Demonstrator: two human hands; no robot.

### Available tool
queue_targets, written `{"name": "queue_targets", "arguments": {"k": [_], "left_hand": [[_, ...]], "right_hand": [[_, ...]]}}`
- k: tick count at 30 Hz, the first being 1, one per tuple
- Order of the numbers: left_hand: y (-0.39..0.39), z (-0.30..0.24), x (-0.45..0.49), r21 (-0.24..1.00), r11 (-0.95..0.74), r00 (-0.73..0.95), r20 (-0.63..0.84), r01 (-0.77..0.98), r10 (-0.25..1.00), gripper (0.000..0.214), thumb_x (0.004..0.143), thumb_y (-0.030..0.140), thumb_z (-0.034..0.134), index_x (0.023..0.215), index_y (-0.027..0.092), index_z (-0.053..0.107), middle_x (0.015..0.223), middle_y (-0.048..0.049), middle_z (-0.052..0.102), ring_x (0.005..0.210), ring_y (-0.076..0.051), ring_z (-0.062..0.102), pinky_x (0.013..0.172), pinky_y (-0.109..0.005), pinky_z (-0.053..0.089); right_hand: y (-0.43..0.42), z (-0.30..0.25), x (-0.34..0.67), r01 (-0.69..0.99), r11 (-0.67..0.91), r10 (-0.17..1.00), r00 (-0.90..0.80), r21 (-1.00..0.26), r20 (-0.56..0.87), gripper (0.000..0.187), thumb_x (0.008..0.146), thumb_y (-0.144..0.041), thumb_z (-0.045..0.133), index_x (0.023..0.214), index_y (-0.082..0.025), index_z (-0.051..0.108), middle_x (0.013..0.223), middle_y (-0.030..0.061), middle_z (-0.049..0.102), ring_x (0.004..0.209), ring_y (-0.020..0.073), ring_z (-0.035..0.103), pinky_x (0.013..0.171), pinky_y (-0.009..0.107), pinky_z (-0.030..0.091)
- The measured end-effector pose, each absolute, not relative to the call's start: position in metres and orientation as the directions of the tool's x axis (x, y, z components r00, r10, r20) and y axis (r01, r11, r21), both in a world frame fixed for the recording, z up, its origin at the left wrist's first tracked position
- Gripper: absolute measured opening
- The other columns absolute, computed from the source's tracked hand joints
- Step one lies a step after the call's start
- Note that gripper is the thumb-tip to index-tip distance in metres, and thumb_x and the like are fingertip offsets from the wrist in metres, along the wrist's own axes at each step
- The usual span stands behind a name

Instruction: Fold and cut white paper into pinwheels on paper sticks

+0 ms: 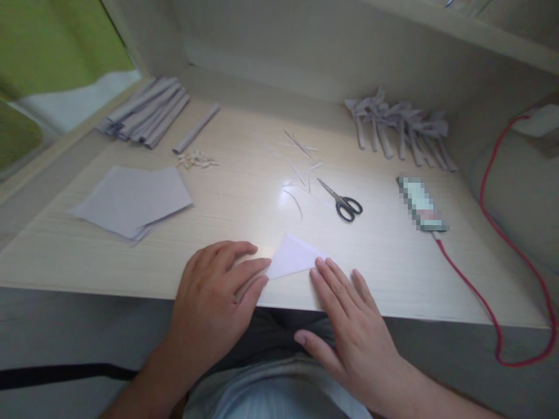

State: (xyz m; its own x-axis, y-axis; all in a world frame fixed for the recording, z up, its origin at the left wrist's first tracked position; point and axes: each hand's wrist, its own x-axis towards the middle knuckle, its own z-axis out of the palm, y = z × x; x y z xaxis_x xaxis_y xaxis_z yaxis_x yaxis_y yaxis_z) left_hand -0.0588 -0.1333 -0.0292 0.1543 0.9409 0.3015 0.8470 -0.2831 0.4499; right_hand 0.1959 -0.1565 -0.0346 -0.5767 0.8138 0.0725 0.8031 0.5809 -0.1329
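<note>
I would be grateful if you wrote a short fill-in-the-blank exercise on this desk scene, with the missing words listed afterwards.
1. The left hand and the right hand both touch a small paper piece; of the two, the ____ hand is nearer the scissors.
2. The handles of the scissors are ____.
3. In the picture, the flat sheets lie to the ____ of the scissors.
4. The cable running from the phone is ____.

Missing words: right; black; left; red.
</note>
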Motion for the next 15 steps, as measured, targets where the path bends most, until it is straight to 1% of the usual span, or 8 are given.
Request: {"name": "queue_targets", "arguments": {"k": [4,6,8,10,11,12,13,15], "left_hand": [[-0.133,-0.029,-0.060,0.439,-0.280,0.163,0.286,0.854,0.944,0.022,0.090,0.026,0.065,0.108,0.028,0.076,0.118,-0.0062,0.071,0.114,-0.030,0.060,0.100,-0.049,0.045],[-0.133,-0.029,-0.061,0.436,-0.280,0.167,0.278,0.856,0.946,0.022,0.090,0.026,0.064,0.109,0.027,0.076,0.119,-0.0061,0.070,0.114,-0.030,0.060,0.100,-0.049,0.045],[-0.133,-0.027,-0.061,0.436,-0.281,0.171,0.274,0.855,0.946,0.023,0.089,0.027,0.064,0.110,0.028,0.076,0.119,-0.0059,0.070,0.114,-0.030,0.060,0.100,-0.049,0.045],[-0.132,-0.025,-0.059,0.431,-0.282,0.177,0.267,0.857,0.947,0.025,0.088,0.027,0.065,0.111,0.027,0.075,0.118,-0.0062,0.070,0.113,-0.030,0.060,0.099,-0.048,0.046],[-0.131,-0.023,-0.057,0.425,-0.279,0.179,0.260,0.861,0.949,0.026,0.087,0.027,0.065,0.111,0.026,0.075,0.118,-0.0067,0.070,0.112,-0.030,0.060,0.099,-0.049,0.046],[-0.130,-0.022,-0.054,0.418,-0.274,0.179,0.251,0.866,0.951,0.027,0.087,0.028,0.066,0.112,0.025,0.075,0.119,-0.0073,0.070,0.111,-0.030,0.060,0.098,-0.049,0.046],[-0.129,-0.021,-0.049,0.411,-0.263,0.174,0.242,0.873,0.955,0.029,0.086,0.030,0.067,0.113,0.023,0.074,0.119,-0.0080,0.069,0.111,-0.031,0.060,0.099,-0.049,0.046],[-0.126,-0.020,-0.039,0.415,-0.260,0.171,0.238,0.872,0.956,0.030,0.085,0.031,0.067,0.112,0.023,0.074,0.120,-0.0081,0.069,0.113,-0.032,0.059,0.099,-0.049,0.045]], "right_hand": [[-0.156,-0.034,0.202,0.811,0.564,0.826,-0.555,-0.155,0.103,0.078,0.097,-0.050,0.054,0.161,-0.016,0.025,0.163,0.0150,0.035,0.150,0.0351,0.032,0.121,0.057,0.021],[-0.156,-0.032,0.204,0.815,0.554,0.833,-0.540,-0.172,0.123,0.073,0.097,-0.048,0.055,0.158,-0.016,0.030,0.161,0.0154,0.039,0.148,0.0352,0.036,0.120,0.059,0.022],[-0.152,-0.030,0.206,0.814,0.545,0.838,-0.524,-0.203,0.151,0.065,0.097,-0.045,0.057,0.153,-0.017,0.039,0.157,0.0152,0.046,0.145,0.0354,0.041,0.119,0.060,0.024],[-0.143,-0.026,0.207,0.805,0.535,0.845,-0.501,-0.258,0.188,0.053,0.096,-0.040,0.060,0.143,-0.019,0.050,0.147,0.0145,0.057,0.138,0.0350,0.048,0.117,0.059,0.028],[-0.136,-0.025,0.207,0.794,0.528,0.849,-0.486,-0.301,0.207,0.045,0.095,-0.038,0.062,0.135,-0.020,0.057,0.140,0.0143,0.062,0.133,0.0342,0.053,0.113,0.057,0.034],[-0.127,-0.023,0.206,0.781,0.519,0.855,-0.466,-0.347,0.230,0.038,0.094,-0.036,0.062,0.128,-0.019,0.061,0.131,0.0150,0.066,0.124,0.0328,0.058,0.106,0.052,0.042],[-0.117,-0.022,0.204,0.785,0.487,0.873,-0.426,-0.383,0.237,0.037,0.093,-0.034,0.063,0.127,-0.018,0.061,0.125,0.0156,0.068,0.118,0.0320,0.060,0.101,0.049,0.047],[-0.095,-0.019,0.199,0.768,0.470,0.883,-0.408,-0.435,0.234,0.042,0.088,-0.033,0.069,0.126,-0.017,0.062,0.125,0.0165,0.066,0.117,0.0329,0.057,0.100,0.049,0.046]]}}
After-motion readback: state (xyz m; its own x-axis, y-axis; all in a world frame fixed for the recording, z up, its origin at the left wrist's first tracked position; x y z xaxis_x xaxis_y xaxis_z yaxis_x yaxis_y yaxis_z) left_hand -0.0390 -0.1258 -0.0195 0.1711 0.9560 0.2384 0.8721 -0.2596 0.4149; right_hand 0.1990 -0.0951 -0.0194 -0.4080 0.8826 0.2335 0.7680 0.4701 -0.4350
